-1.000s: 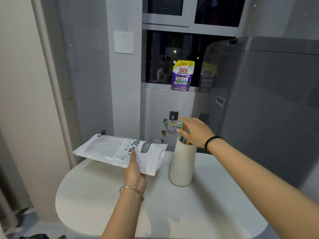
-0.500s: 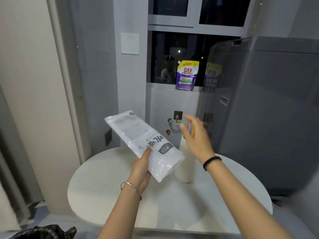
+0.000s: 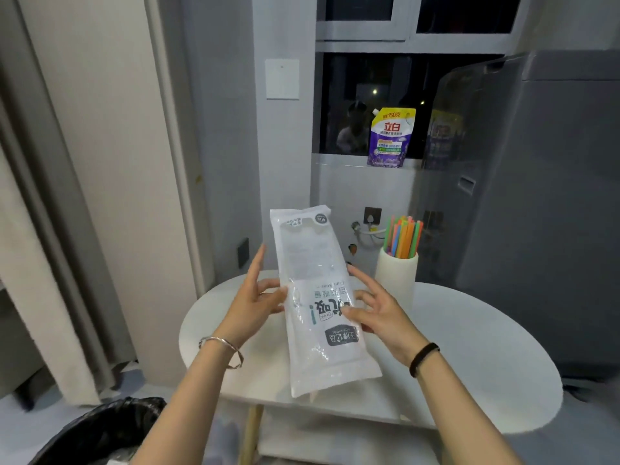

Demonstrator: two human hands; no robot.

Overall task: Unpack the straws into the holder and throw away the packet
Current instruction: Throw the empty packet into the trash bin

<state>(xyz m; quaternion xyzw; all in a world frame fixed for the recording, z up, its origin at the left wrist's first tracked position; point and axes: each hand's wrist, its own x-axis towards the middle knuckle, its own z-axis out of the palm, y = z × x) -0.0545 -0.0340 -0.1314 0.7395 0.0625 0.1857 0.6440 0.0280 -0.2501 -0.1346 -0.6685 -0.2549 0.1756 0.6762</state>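
Now both hands hold the packet [image 3: 317, 297] up between them: the left hand [image 3: 251, 307] grips its left edge with the index finger straight up and the others loosely spread, and the right hand [image 3: 379, 313] presses its thumb on the printed front, fingers fanned wide. Flat, clear-white and nearly upright with its print upside down, the packet hangs above the round table [image 3: 469, 347], left of the holder [image 3: 397, 276] of coloured straws [image 3: 404, 238].
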